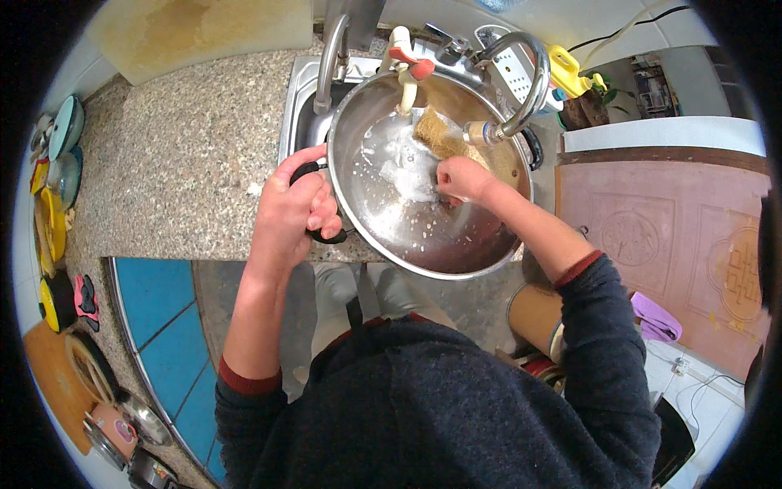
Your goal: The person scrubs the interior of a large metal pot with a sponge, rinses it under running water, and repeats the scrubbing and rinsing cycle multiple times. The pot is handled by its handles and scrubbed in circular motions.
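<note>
A large stainless steel pot (391, 220) sits tilted over the sink (299, 91), with foamy water and white flecks inside. My left hand (299, 205) is closed around the pot's black side handle (330, 237). Inside the pot is my right hand (462, 179), its fingers curled, at the lower end of a tan loofah-like scrubber (437, 131). Whether the fingers grip the scrubber cannot be told. A curved metal faucet (528, 79) ends in a nozzle (482, 132) just above the scrubber. A cream plastic tap (406, 91) with a red handle reaches over the pot's far rim.
Another metal faucet (330, 61) arches over the sink's left part. Speckled granite countertop (183, 159) extends left, with bowls (66, 128) at its far edge. A yellow bottle (565, 70) stands behind right. A cutting board (208, 36) leans at the back.
</note>
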